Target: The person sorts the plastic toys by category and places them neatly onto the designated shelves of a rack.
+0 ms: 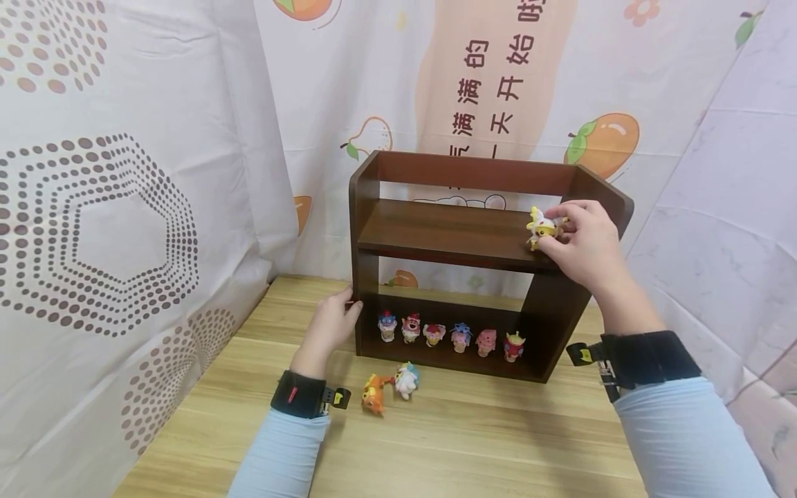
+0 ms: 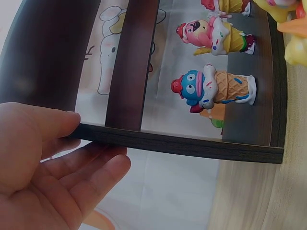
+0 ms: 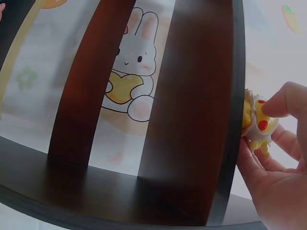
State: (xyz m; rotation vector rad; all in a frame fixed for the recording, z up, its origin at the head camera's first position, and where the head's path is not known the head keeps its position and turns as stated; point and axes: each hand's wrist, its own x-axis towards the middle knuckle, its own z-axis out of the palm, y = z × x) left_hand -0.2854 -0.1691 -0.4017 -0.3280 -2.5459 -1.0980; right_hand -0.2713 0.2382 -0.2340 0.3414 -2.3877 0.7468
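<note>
A dark brown two-tier wooden shelf [image 1: 448, 232] stands on the table. My right hand [image 1: 588, 242] pinches a small yellow and white figurine [image 1: 540, 227] at the right end of the upper tier. In the right wrist view, red spots show on this figurine [image 3: 261, 117]. My left hand [image 1: 330, 321] holds the shelf's left side panel, with the thumb on one side of its edge and the fingers on the other in the left wrist view. Several ice-cream-cone figurines, including a blue one [image 1: 387, 325] and a red and green one [image 1: 513, 346], stand in a row on the lower tier.
An orange figurine [image 1: 374, 394] and a white and blue one [image 1: 407, 380] lie on the wooden table [image 1: 473, 443] before the shelf, near my left wrist. Printed curtains [image 1: 336, 83] hang behind and on both sides.
</note>
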